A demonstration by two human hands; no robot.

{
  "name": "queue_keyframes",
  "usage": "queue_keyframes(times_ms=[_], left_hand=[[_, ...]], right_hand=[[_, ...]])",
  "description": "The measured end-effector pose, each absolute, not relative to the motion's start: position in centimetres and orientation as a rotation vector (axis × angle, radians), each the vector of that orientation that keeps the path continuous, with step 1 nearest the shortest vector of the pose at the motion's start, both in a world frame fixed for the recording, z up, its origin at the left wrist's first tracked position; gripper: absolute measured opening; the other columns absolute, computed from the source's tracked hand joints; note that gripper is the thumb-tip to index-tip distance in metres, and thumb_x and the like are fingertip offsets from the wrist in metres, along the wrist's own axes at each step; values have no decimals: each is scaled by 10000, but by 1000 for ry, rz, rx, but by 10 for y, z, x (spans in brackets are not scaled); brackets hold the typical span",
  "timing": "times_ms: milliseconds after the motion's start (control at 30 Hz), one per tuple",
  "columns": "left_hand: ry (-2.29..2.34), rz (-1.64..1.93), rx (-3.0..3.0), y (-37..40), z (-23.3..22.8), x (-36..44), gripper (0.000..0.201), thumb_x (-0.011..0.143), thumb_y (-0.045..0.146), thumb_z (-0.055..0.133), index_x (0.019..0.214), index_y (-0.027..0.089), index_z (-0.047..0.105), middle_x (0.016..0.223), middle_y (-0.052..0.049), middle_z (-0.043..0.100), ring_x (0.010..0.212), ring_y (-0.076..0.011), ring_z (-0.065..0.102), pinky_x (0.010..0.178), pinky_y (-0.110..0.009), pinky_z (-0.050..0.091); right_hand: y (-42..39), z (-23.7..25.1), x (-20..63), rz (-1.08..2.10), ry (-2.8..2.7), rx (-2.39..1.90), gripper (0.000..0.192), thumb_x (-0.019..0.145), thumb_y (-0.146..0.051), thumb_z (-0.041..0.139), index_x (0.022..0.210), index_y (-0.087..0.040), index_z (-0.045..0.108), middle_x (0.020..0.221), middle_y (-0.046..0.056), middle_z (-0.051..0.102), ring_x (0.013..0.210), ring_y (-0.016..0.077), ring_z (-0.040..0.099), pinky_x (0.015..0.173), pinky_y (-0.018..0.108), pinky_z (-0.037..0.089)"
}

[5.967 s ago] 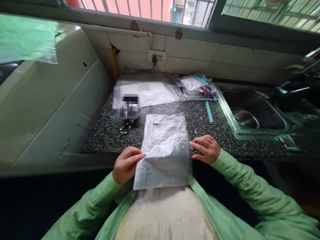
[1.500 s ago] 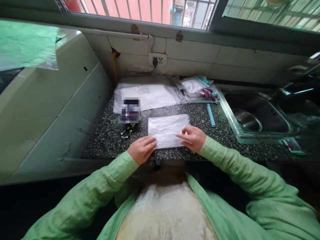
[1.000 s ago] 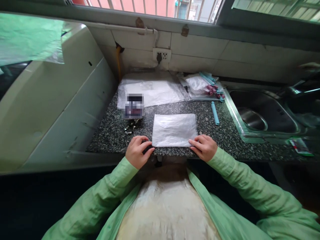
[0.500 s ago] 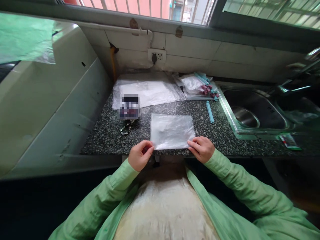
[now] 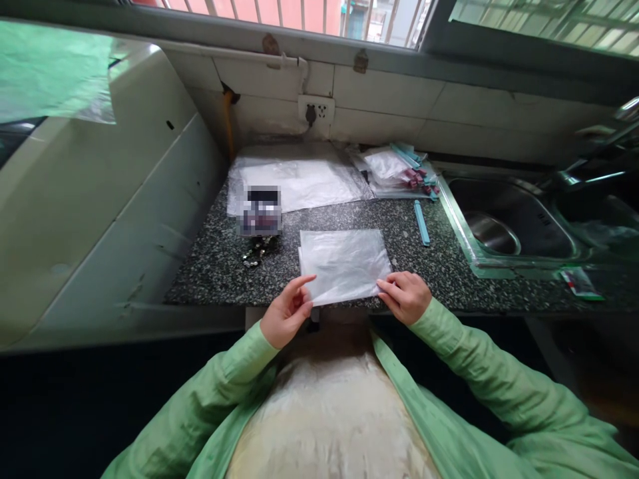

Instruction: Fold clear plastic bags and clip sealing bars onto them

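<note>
A translucent plastic bag [image 5: 346, 263], apparently layered at its left edge, lies flat near the front of the speckled counter. My left hand [image 5: 288, 311] is at its lower left corner, thumb on the corner and index finger stretched out over the plastic; the other fingers are curled, partly hidden. At the lower right corner, my right hand [image 5: 405, 295] pinches the edge between thumb and fingers. The near edge of the bag is slightly raised at the left. Beyond the bag's right side lies a light blue sealing clip [image 5: 422, 223].
Larger plastic sheets or bags [image 5: 304, 176] lie at the back. A blurred-out item [image 5: 259, 211] with a chain [image 5: 257, 253] sits left. Bags with blue and dark red clips [image 5: 417, 176] are piled by the steel sink [image 5: 519, 216]. A small packet [image 5: 582, 283] lies in front of the sink.
My left hand has shifted slightly right and its index finger has straightened over the bag. The bag's lower left corner has lifted and moved a little nearer. My right hand keeps its hold.
</note>
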State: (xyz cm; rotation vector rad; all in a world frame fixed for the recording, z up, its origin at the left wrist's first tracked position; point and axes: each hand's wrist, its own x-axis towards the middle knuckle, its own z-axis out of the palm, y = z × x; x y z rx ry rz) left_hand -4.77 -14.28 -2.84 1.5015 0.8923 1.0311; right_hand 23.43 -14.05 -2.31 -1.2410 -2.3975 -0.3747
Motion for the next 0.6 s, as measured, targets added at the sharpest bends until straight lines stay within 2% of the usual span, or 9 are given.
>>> queue_keyframes(times_ms=[67, 133, 267, 433, 600], left_hand=[[929, 990, 1595, -145, -29, -50, 273, 813, 223, 444, 1076, 182, 508, 642, 33, 388, 538, -63, 441, 471, -176, 396], [994, 997, 1727, -146, -29, -52, 218, 807, 193, 449, 988, 167, 566, 703, 5, 428, 559, -62, 457, 464, -170, 393], [1052, 1035, 1991, -147, -31, -53, 198, 761, 135, 519, 948, 150, 583, 859, -40, 519, 506, -29, 439, 439, -160, 386], [1075, 1180, 2230, -149, -35, -52, 175, 771, 87, 503, 913, 137, 591, 779, -43, 573, 577, -64, 508, 502, -165, 418], [1077, 1244, 2234, -152, -36, -54, 168, 771, 73, 505, 896, 148, 588, 743, -28, 559, 629, -74, 530, 518, -158, 423]], right_hand=[[-140, -23, 234, -390, -2393, -1229, 226, 805, -316, 501, 901, -176, 651, 760, 59, 601, 698, 150, 459, 624, 280, 309], [-140, -23, 234, -409, -2386, -1202, 223, 802, -310, 507, 895, -167, 651, 747, 59, 597, 695, 149, 458, 620, 278, 308], [-140, -23, 234, -430, -2386, -1173, 219, 802, -299, 510, 893, -158, 651, 744, 60, 597, 696, 148, 461, 622, 277, 314], [-140, -22, 234, -431, -2387, -1173, 221, 802, -300, 509, 891, -155, 650, 746, 62, 598, 698, 150, 465, 622, 278, 318], [-140, -22, 234, -441, -2388, -1177, 223, 802, -307, 510, 891, -159, 650, 745, 60, 599, 698, 150, 466, 616, 277, 316]])
